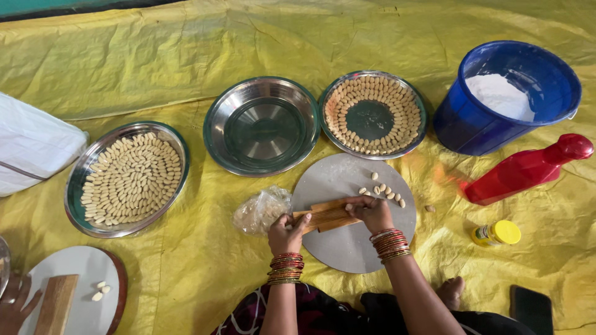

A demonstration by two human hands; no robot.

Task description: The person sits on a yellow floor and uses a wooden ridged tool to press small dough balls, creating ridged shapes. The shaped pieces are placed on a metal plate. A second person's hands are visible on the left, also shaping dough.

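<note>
Here, ridged wooden board point(329, 216) on round grey disc point(351, 245).

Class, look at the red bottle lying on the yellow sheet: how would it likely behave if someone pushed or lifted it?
The red bottle lies on its side, so a push might roll it. It looks like hard plastic, probably stiff and light.

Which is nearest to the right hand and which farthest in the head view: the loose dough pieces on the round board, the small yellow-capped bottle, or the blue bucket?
From the right hand:
1. Loose dough pieces, on the round board just beyond the fingers.
2. Yellow-capped bottle, on the sheet to the right.
3. Blue bucket, far right at the back.
</note>
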